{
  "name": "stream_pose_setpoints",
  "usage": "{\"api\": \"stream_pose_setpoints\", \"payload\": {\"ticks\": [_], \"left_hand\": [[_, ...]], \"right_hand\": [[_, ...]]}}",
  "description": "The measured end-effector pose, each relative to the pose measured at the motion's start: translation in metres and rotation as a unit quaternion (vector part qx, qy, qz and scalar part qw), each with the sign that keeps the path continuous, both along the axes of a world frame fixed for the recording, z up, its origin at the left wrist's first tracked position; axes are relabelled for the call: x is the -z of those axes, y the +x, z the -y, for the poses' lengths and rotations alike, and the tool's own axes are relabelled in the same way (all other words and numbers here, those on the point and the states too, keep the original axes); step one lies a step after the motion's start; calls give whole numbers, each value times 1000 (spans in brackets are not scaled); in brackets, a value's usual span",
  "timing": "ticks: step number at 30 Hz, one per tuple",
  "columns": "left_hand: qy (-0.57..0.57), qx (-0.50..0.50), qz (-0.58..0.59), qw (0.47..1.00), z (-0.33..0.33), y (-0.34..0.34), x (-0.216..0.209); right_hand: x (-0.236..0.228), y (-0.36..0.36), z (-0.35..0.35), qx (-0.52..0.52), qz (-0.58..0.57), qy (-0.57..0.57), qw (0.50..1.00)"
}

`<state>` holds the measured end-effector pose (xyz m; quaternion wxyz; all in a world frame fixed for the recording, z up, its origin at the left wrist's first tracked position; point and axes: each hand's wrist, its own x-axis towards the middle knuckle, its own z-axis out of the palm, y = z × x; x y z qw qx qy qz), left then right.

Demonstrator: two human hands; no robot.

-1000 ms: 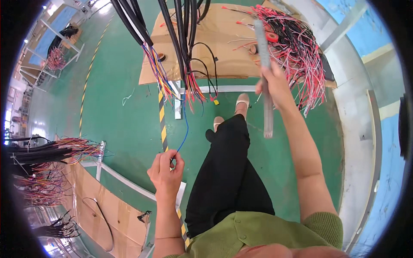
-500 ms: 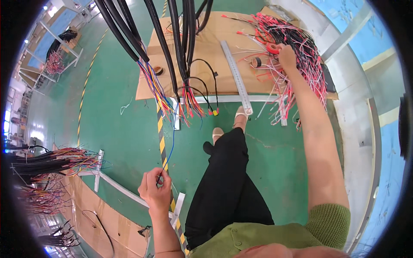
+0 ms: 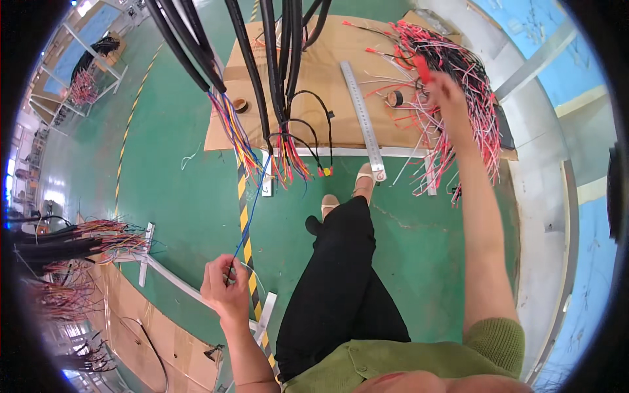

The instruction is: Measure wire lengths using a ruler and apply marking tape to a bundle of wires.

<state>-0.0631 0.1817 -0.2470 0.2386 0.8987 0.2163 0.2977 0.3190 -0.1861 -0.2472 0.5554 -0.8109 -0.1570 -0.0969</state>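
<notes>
My left hand point(image 3: 226, 288) is closed, pinching the end part of a blue wire point(image 3: 247, 226) at the lower left. The wire runs taut up to the ends of a hanging black-sheathed cable bundle point(image 3: 262, 78). Coloured wires point(image 3: 288, 157) fan out from the bundle beside it. At the upper right, my right hand point(image 3: 449, 98) grips a red ring-shaped thing point(image 3: 422, 69), now seen nearly edge-on; I cannot make out its exact kind. Just beyond the hand lies a heap of black, red and white wires point(image 3: 468, 78). A black tape roll point(image 3: 394, 98) lies left of the hand.
A steel ruler point(image 3: 362, 118) lies on the cardboard-covered table point(image 3: 327, 52) and sticks out past its near edge. Another tape roll point(image 3: 241, 105) sits behind the cables. More cable bundles point(image 3: 65, 245) and a cardboard-topped bench point(image 3: 157, 340) are at the left.
My right hand has lifted the red ring-shaped thing off the wire heap and drawn it slightly nearer. My left hand has shifted a little left with the blue wire.
</notes>
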Motion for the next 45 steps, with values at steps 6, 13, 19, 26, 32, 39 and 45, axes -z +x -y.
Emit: {"api": "stream_pose_setpoints", "payload": {"ticks": [6,13,19,26,32,39,45], "left_hand": [[16,54,33,998,15,-18,-7],[-36,89,50,994,40,-46,-17],[-277,66,65,956,65,-44,-16],[-421,106,48,899,62,-54,-17],[-372,158,39,914,59,-63,-18],[-326,185,7,927,59,-65,-18],[-333,166,1,928,56,-62,-13]], "right_hand": [[25,-258,-75,-266,-254,371,852],[28,-358,-112,-331,-276,384,817],[18,-407,-126,-336,-412,351,771],[-8,-424,-143,-286,-351,206,867],[-46,-388,-135,-337,-234,96,907],[-50,-377,-131,-408,-285,20,867],[-49,-386,-131,-396,-97,-101,907]]}}
